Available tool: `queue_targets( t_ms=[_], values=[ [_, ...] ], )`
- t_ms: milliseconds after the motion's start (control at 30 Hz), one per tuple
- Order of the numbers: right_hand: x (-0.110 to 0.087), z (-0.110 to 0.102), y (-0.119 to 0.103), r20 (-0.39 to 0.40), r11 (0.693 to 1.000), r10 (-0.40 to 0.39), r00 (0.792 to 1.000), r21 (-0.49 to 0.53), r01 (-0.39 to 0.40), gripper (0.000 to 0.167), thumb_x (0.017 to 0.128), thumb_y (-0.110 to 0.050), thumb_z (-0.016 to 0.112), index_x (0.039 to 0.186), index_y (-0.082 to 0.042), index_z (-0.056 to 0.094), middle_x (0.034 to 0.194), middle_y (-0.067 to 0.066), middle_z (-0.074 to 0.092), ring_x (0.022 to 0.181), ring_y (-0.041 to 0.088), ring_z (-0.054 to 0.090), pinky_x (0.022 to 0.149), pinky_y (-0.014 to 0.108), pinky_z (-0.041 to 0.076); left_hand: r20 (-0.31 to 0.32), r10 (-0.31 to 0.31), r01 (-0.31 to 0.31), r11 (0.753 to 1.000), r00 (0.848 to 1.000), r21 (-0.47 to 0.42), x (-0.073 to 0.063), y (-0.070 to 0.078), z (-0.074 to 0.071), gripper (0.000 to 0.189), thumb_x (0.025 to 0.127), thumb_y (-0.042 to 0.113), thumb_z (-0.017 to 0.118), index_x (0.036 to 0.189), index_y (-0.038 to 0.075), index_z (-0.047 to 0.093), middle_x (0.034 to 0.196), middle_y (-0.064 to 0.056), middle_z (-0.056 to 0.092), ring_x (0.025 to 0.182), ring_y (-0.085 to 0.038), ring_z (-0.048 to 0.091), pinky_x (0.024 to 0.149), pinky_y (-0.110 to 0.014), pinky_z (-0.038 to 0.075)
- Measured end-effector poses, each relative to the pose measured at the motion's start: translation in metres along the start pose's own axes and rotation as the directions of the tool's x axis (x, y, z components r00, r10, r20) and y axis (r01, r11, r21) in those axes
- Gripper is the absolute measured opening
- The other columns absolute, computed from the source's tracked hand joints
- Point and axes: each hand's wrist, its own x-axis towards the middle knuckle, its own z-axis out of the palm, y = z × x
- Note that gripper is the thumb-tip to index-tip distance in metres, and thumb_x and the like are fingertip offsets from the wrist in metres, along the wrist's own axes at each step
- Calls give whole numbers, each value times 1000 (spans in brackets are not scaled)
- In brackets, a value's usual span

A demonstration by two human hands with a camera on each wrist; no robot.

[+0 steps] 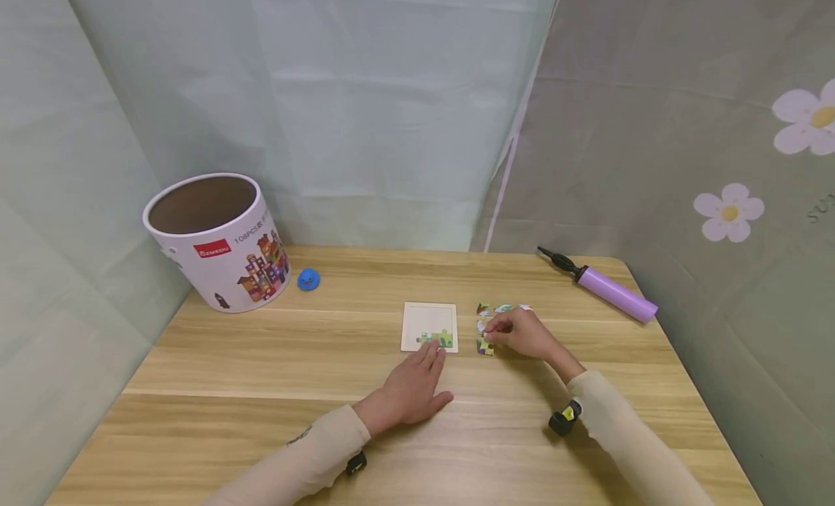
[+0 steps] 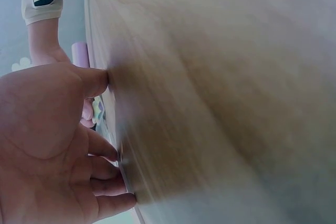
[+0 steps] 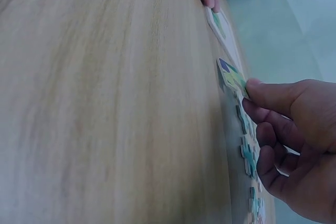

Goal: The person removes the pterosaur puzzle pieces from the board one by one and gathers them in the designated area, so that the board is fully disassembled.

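A square, light wooden puzzle board [image 1: 422,319] lies on the table, with green puzzle pieces [image 1: 445,338] along its lower right part. My left hand [image 1: 412,385] rests at the board's near edge, its fingers extended and fingertips touching the edge. To the right of the board, my right hand [image 1: 524,334] pinches a green and yellow puzzle piece [image 3: 231,78] with a purple corner between thumb and forefinger. The piece is tilted up in the right wrist view. More loose puzzle pieces [image 3: 247,156] lie beside and under the right hand, which partly hides them in the head view.
A large white bucket [image 1: 225,263] stands at the back left, a small blue toy [image 1: 309,279] beside it. At the back right lies a purple hand pump [image 1: 616,294] with a black nozzle. Curtains [image 1: 404,129] hang behind the wooden table [image 1: 261,368].
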Motion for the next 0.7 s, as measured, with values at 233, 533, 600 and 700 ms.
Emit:
queue_targets(
  t_ms=[233, 533, 600, 700],
  values=[
    [1, 1, 2, 2, 999, -17, 1000, -33, 17, 5, 90, -14, 79, 90, -9, 80, 83, -7, 75, 74, 3, 62, 69, 23, 53, 8, 3, -3, 1000, 1000, 20, 0, 0, -1, 76, 105, 52, 44, 154, -6, 38, 162, -23, 34, 152, -32, 31, 124, -36, 26],
    [1, 1, 2, 0, 996, -49, 999, -68, 49, 9, 90, -17, 79, 90, -8, 80, 85, -4, 76, 77, 4, 63, 71, 24, 54, 2, 0, 0, 1000, 1000, -4, -1, 0, -2, 76, 105, 52, 45, 154, -6, 38, 162, -23, 34, 152, -32, 31, 124, -37, 27],
    [1, 1, 2, 2, 996, -48, 999, -78, 48, 7, 90, -17, 79, 90, -10, 81, 86, -5, 76, 78, 4, 63, 71, 24, 54, -2, 1, -1, 1000, 1000, -8, -2, 0, -1, 76, 105, 52, 46, 154, -6, 38, 162, -23, 34, 152, -33, 31, 124, -37, 28],
    [1, 0, 1, -1, 995, -31, 1000, -94, 31, 5, 89, -16, 80, 91, -11, 80, 86, -7, 75, 78, 4, 62, 72, 24, 53, -7, -7, 6, 1000, 1000, -21, -2, 0, -1, 76, 105, 52, 47, 154, -6, 38, 162, -23, 34, 151, -33, 32, 123, -40, 31]
  ],
)
